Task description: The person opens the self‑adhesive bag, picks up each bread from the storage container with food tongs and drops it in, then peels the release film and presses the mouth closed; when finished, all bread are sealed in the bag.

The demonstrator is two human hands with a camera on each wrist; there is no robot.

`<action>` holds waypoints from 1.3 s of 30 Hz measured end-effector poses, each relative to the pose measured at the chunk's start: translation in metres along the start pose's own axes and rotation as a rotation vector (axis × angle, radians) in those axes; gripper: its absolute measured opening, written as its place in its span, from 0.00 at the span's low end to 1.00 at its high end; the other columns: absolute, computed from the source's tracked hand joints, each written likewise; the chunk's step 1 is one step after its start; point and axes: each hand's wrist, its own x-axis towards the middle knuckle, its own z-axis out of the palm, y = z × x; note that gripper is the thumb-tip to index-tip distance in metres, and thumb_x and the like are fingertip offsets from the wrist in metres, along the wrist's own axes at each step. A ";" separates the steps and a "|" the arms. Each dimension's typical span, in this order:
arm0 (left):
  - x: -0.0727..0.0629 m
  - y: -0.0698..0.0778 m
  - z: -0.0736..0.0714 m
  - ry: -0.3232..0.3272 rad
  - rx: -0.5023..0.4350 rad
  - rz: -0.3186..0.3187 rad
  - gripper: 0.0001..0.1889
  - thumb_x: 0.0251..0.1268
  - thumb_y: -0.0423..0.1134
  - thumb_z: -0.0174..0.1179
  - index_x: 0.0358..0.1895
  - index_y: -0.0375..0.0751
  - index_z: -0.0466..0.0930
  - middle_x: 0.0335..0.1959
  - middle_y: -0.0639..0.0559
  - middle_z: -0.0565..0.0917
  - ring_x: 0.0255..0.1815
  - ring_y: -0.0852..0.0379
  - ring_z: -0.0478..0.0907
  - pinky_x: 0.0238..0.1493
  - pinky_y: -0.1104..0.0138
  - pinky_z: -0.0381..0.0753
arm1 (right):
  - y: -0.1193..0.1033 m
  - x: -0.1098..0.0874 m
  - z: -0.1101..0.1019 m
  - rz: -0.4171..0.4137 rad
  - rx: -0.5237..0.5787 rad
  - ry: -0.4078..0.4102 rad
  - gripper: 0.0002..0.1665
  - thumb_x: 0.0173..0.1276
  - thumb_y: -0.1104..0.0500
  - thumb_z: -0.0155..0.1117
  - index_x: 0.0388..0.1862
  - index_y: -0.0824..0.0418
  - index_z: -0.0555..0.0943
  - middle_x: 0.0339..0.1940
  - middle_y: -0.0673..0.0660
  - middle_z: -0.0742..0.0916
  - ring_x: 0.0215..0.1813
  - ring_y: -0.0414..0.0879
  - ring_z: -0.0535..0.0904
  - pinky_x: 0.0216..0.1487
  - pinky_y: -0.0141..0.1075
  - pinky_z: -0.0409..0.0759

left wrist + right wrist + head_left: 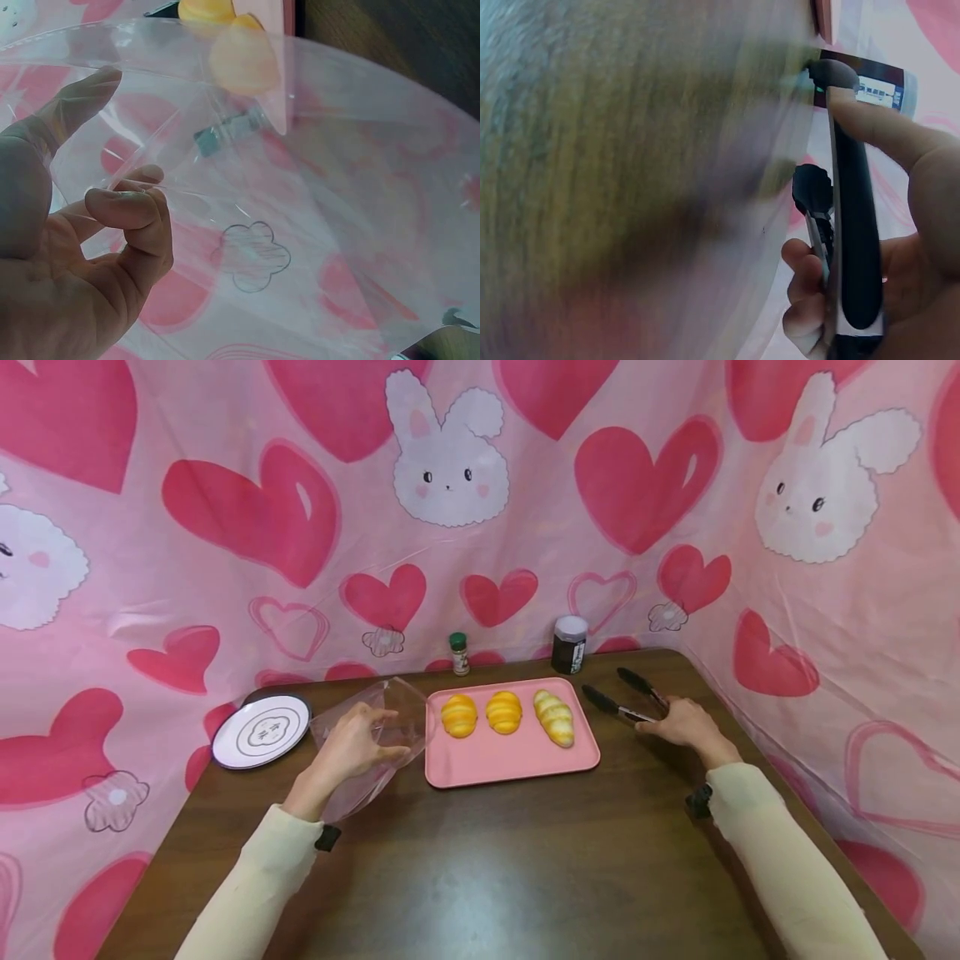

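My left hand holds a clear plastic bag at the left end of the pink tray. Through the film in the left wrist view, the thumb stands apart from the curled fingers. On the tray lie two round yellow bread rolls and a longer, paler croissant-shaped roll. Right of the tray, my right hand grips metal tongs with black ends. The right wrist view shows the thumb along one tong arm and fingers curled at the other; the tips are spread apart.
A white plate with a dark rim sits at the table's back left. Behind the tray stand a green-capped shaker bottle and a dark jar with a white lid. Pink heart-patterned cloth borders the brown table.
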 end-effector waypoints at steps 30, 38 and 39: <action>0.003 -0.004 0.001 0.011 0.026 0.040 0.34 0.50 0.52 0.76 0.61 0.40 0.80 0.52 0.38 0.80 0.50 0.42 0.77 0.53 0.46 0.80 | -0.038 -0.013 -0.025 -0.154 -0.025 0.106 0.53 0.58 0.30 0.68 0.65 0.71 0.73 0.55 0.73 0.83 0.57 0.70 0.77 0.57 0.64 0.73; 0.003 -0.005 0.001 0.017 0.023 0.035 0.34 0.50 0.51 0.76 0.61 0.39 0.80 0.51 0.38 0.79 0.50 0.41 0.77 0.54 0.45 0.79 | -0.064 -0.014 -0.024 -0.208 -0.027 0.132 0.50 0.58 0.33 0.69 0.65 0.70 0.75 0.56 0.71 0.84 0.58 0.69 0.78 0.59 0.63 0.73; 0.003 -0.005 0.001 0.020 0.021 0.035 0.34 0.50 0.51 0.76 0.61 0.39 0.80 0.51 0.38 0.80 0.51 0.41 0.77 0.54 0.45 0.79 | -0.068 -0.013 -0.024 -0.216 -0.025 0.131 0.49 0.58 0.33 0.69 0.65 0.69 0.75 0.56 0.71 0.84 0.58 0.69 0.78 0.58 0.63 0.74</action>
